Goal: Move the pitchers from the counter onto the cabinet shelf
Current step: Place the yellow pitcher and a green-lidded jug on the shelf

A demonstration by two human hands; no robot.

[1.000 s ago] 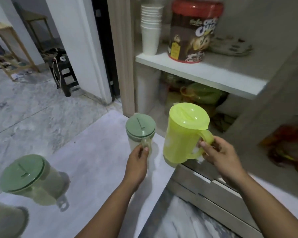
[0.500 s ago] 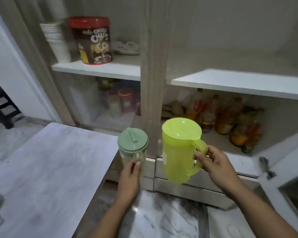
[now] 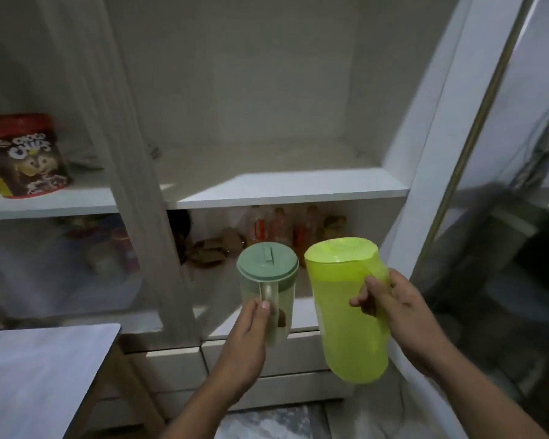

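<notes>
Since half a second ago, both pitchers are riding higher and further right, now in front of the open right-hand cabinet bay, and the counter (image 3: 45, 369) is sliding away to the lower left.

Head view: two pitchers are being carried, one in each hand, both in the air and touching neither counter nor shelf. The left hand (image 3: 248, 337) is wrapping around the handle of the small clear pitcher (image 3: 268, 293), thumb pressing on the handle's top; its sage-green lid (image 3: 267, 261) is facing up and its long axis is standing close to upright, handle pointing back toward the person. The right hand (image 3: 393, 308) is closing its fingers through the handle of the lime-green pitcher (image 3: 349, 312), which is the taller of the two. Its long axis is leaning, base swinging toward the person and lidded top tipping toward the cabinet, handle turned to the right. The two pitchers are hanging just beside each other, apart by a narrow gap.

Behind them the white middle shelf (image 3: 286, 188) is lying above lid level. One cereal tub (image 3: 23, 156) with a red lid is standing on the left bay's shelf. Several blurred bottles (image 3: 286, 226) are sitting on the lower shelf; their count cannot be told.
</notes>
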